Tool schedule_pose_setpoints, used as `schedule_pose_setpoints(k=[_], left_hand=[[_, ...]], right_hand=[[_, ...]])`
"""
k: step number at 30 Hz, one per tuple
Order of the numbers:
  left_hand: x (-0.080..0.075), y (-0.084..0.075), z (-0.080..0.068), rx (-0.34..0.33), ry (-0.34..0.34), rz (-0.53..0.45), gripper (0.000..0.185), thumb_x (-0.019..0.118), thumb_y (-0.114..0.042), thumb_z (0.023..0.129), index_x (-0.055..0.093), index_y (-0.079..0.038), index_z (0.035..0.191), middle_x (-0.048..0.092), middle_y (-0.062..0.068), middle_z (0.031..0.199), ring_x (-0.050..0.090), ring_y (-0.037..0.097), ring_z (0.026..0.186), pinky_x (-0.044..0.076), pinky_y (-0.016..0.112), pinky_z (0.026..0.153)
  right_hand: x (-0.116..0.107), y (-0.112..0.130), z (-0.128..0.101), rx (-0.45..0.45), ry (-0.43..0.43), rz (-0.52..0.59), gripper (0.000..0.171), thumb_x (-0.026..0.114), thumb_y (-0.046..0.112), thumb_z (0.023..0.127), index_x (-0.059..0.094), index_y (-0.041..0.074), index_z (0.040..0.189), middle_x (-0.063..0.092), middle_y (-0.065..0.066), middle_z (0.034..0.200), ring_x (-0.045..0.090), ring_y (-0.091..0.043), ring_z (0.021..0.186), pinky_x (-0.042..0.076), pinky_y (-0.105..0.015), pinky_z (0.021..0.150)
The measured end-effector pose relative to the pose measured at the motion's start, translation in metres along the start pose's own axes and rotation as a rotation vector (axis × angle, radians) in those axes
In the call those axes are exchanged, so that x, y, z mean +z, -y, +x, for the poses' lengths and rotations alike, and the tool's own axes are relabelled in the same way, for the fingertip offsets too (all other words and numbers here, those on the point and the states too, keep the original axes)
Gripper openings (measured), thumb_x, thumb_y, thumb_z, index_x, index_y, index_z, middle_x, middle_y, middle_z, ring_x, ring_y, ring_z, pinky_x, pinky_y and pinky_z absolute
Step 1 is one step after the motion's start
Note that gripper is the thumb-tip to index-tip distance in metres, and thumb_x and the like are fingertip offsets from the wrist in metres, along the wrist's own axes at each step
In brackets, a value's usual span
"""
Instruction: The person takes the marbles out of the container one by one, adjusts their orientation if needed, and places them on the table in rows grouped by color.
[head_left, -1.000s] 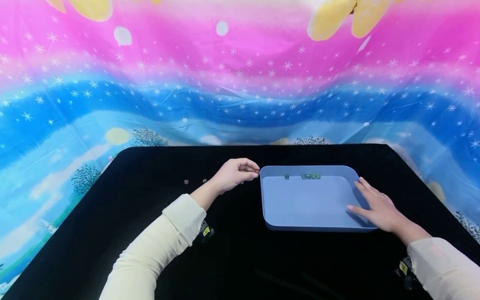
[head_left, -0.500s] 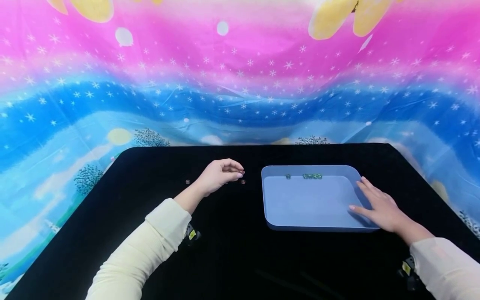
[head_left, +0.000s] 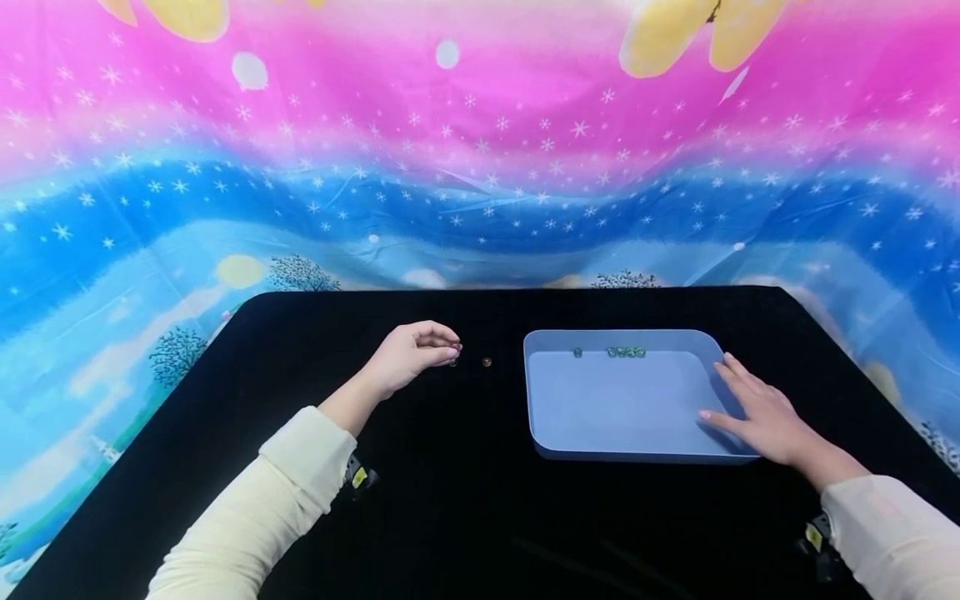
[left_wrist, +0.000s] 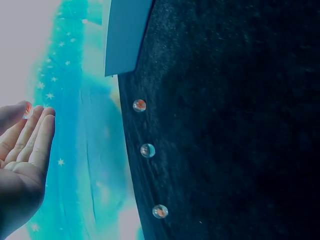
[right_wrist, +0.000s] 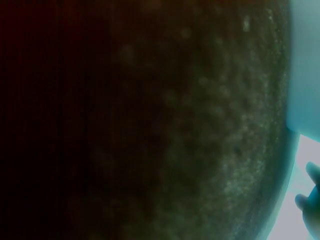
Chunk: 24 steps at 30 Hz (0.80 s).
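Left hand [head_left: 408, 357] is seen curled on the black table [head_left: 465, 517], a small marble [head_left: 453, 362] pinched at its fingertips – another marble [head_left: 487, 362] lies just beside, between hand and blue tray [head_left: 547, 417]. In the left wrist view three marbles are seen loose on the cloth. Right hand [head_left: 757, 412] is laid flat, fingers straight, on the tray's right rim – green marbles [head_left: 626, 352] are lined along the tray's far wall
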<state>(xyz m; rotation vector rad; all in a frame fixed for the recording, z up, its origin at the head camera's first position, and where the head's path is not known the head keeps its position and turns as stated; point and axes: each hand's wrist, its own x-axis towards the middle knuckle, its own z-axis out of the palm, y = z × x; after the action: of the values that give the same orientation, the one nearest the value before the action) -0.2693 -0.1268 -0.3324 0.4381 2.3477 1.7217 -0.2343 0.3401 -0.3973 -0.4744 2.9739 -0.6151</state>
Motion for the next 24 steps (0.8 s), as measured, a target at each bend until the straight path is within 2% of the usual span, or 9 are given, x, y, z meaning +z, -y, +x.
schedule_pose_setpoints(k=[10,17,24], left_hand=[[-0.004,0.012,-0.007,-0.013,-0.014,-0.041,0.024,0.055,-0.003,0.084,0.053,0.007,0.105,0.057,0.021,0.102,0.055,0.027,0.095,0.041,0.042,0.083],[-0.011,0.018,-0.013,-0.018,-0.04,-0.056,0.023,0.055,-0.003,0.083,0.053,0.007,0.104,0.054,0.024,0.105,0.057,0.022,0.093,0.042,0.04,0.083],[-0.025,0.026,-0.022,-0.028,-0.075,-0.047,0.025,0.054,-0.004,0.085,0.051,0.009,0.106,0.052,0.027,0.108,0.056,0.021,0.094,0.044,0.033,0.081]], right_hand=[[0.0,-0.001,-0.001,0.0,0.007,0.009,0.081,0.049,0.042,0.085,0.007,-0.006,0.136,-0.01,-0.021,0.14,0.0,-0.046,0.122,0.006,-0.066,0.085],[-0.001,-0.002,0.001,0.0,0.012,0.007,0.082,0.049,0.042,0.085,0.007,-0.006,0.135,-0.009,-0.022,0.14,0.0,-0.045,0.123,0.006,-0.066,0.086],[-0.001,-0.002,0.002,0.006,0.012,0.004,0.082,0.049,0.043,0.085,0.007,-0.006,0.135,-0.01,-0.022,0.139,-0.001,-0.045,0.123,0.006,-0.065,0.086]])
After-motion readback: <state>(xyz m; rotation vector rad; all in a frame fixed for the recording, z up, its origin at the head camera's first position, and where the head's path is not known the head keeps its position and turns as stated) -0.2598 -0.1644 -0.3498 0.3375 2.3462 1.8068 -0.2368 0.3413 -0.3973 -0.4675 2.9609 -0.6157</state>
